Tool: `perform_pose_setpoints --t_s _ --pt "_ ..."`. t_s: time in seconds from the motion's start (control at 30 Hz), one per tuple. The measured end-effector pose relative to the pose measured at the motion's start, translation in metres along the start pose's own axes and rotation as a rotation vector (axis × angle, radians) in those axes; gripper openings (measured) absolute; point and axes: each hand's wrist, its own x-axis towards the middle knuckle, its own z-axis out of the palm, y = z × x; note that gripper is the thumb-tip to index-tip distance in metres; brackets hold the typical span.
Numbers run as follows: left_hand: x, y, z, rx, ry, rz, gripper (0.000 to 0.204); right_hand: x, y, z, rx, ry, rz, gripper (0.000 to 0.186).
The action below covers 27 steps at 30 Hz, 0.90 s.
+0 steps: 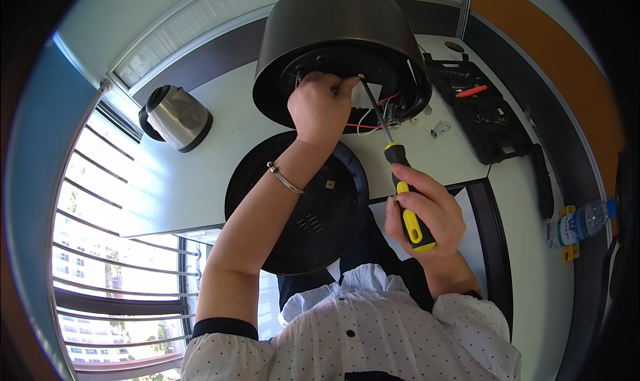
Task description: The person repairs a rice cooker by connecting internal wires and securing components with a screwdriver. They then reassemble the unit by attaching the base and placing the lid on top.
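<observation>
Right fingers point(421, 183) curl around the screwdriver point(399, 156); left fingers point(344, 89) bunch by its tip point(363, 81), hold unclear. Off-axis pressure could slip the tip into them.

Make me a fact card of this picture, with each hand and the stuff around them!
Right hand: grips a yellow-and-black screwdriver
Left hand: fingertips near the screwdriver's tip; can't see if they pinch anything
Big thing: dark grey, round appliance, open end showing
Below that: round black dish with slots
Left side: silver-and-black metal kettle
Right side: open black tool case, clear plastic bottle with blue cap
</observation>
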Motion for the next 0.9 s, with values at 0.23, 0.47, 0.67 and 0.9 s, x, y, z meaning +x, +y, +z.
perform_pose_setpoints --t_s 0.23,0.47,0.67,0.9 --pt "0.0 0.0 0.001 -0.006 -0.002 -0.008 0.031 -0.001 0.002 0.002 0.001 0.001 -0.007 0.031" --pt "-0.002 -0.006 0.005 -0.037 0.044 0.061 0.026 -0.003 -0.012 -0.005 0.274 -0.021 0.382 0.031" --pt "-0.002 -0.002 0.001 -0.055 0.021 0.037 0.026 -0.017 -0.002 -0.006 0.29 -0.058 0.31 0.038" --pt "-0.002 -0.001 -0.004 -0.086 -0.059 0.016 0.022 -0.026 0.001 0.005 0.119 0.057 0.242 0.054"
